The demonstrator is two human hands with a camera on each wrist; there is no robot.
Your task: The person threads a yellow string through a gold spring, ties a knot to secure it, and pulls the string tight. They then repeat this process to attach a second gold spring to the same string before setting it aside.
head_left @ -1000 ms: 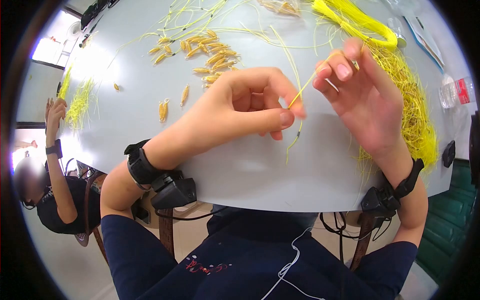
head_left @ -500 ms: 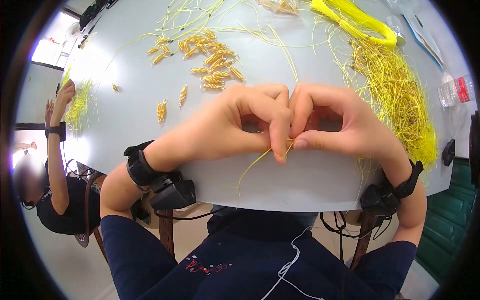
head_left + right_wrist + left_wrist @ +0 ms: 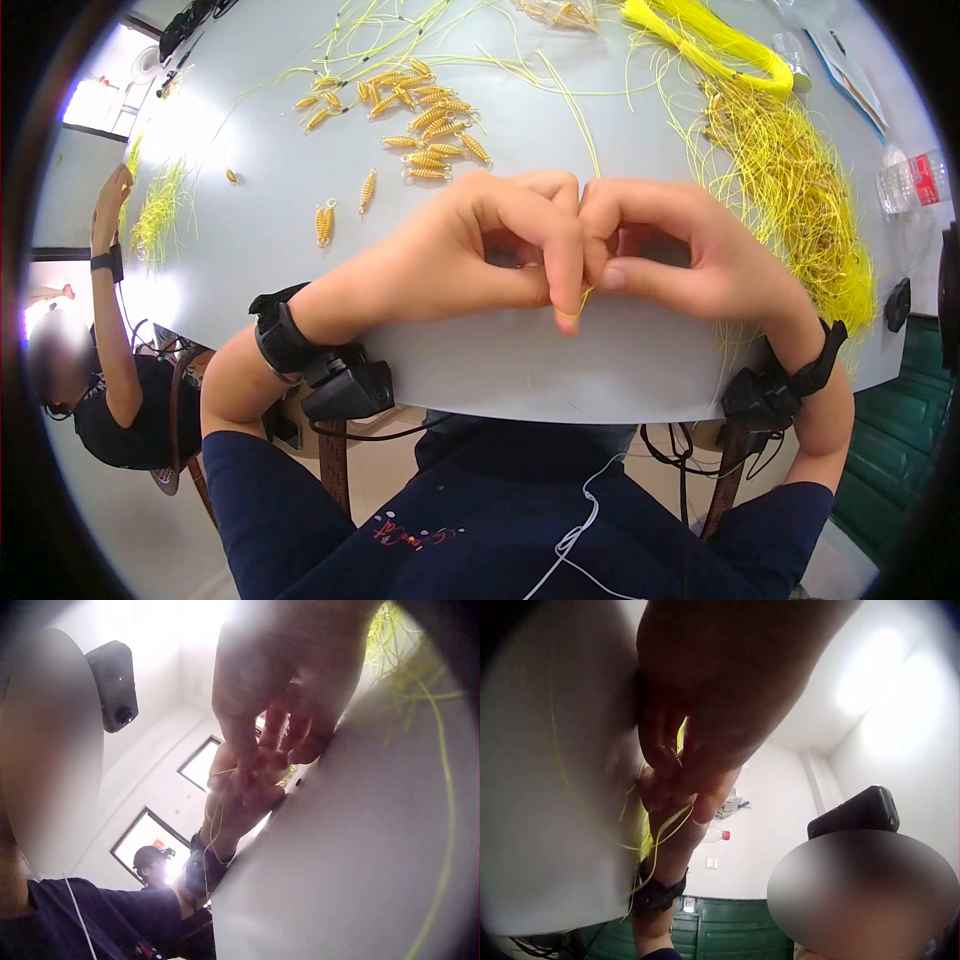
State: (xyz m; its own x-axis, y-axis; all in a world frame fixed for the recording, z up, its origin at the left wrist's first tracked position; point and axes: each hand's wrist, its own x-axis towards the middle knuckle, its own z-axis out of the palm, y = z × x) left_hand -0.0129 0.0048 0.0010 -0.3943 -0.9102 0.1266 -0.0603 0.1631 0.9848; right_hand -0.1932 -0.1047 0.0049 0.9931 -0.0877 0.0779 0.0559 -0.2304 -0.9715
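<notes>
Both hands meet fingertip to fingertip over the table's near side. My left hand (image 3: 500, 245), thumb and fingers curled, pinches a thin yellow cord (image 3: 586, 297). Thumb and forefinger of my right hand (image 3: 690, 245) grip the same cord right beside it. A small loop of cord shows below the fingertips. In the left wrist view the cord (image 3: 657, 851) hangs in a loose loop under the fingers, and a bit of gold coil (image 3: 677, 755) peeks out between them, mostly hidden. Thin strands (image 3: 214, 825) trail below the fingertips in the right wrist view.
Gold wire springs (image 3: 430, 125) lie heaped beyond the left hand, with a few strays (image 3: 325, 222) nearer. A tangled heap of yellow cord (image 3: 790, 180) spreads at right, beside a bottle (image 3: 915, 184). Another person (image 3: 125, 390) sits at the left end of the table (image 3: 480, 385).
A second ago the hands were apart with the cord stretched between them; the right hand came down and in to the left. The cord end that hung toward the lower left is out of sight.
</notes>
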